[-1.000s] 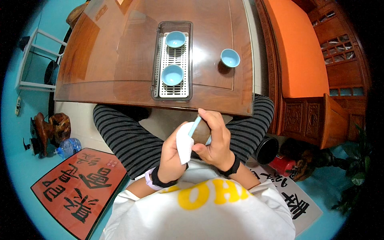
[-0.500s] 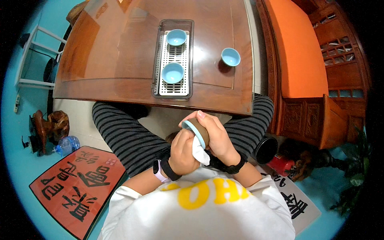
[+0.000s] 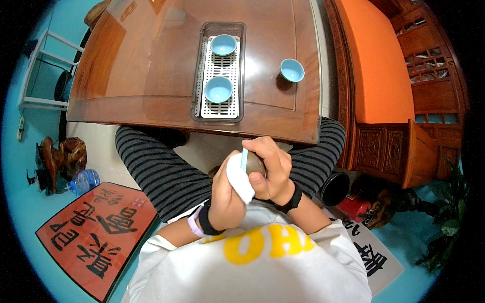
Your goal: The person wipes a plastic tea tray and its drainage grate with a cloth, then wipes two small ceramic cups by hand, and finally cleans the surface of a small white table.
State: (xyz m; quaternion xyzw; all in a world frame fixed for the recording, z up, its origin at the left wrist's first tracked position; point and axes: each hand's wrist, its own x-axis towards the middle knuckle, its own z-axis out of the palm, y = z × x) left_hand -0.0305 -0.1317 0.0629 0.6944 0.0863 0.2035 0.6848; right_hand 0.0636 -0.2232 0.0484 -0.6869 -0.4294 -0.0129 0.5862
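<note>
Above my lap, just off the table's front edge, my right hand [image 3: 275, 171] grips a small cup [image 3: 257, 163], brown outside with a light blue rim. The cup is tipped on its side with its mouth toward my left hand [image 3: 225, 199]. That hand presses a folded white cloth [image 3: 239, 178] against the mouth, which hides the inside of the cup. On the table, a light blue cup [image 3: 224, 45] and a second blue cup [image 3: 219, 90] stand on a slotted tea tray [image 3: 241, 86]. A third blue cup [image 3: 292, 70] stands to the tray's right.
The glossy wooden table [image 3: 146, 76] spans the area ahead. At right is a carved bench with an orange cushion [image 3: 379, 60]. A black bin [image 3: 335, 188] stands by my right knee; a water bottle [image 3: 85, 182] and a red calligraphy sheet [image 3: 98, 237] lie at left.
The cup has turned so its mouth faces left, and my right fingers have shifted around it. My left hand has opened out, spreading the cloth flat over the mouth.
</note>
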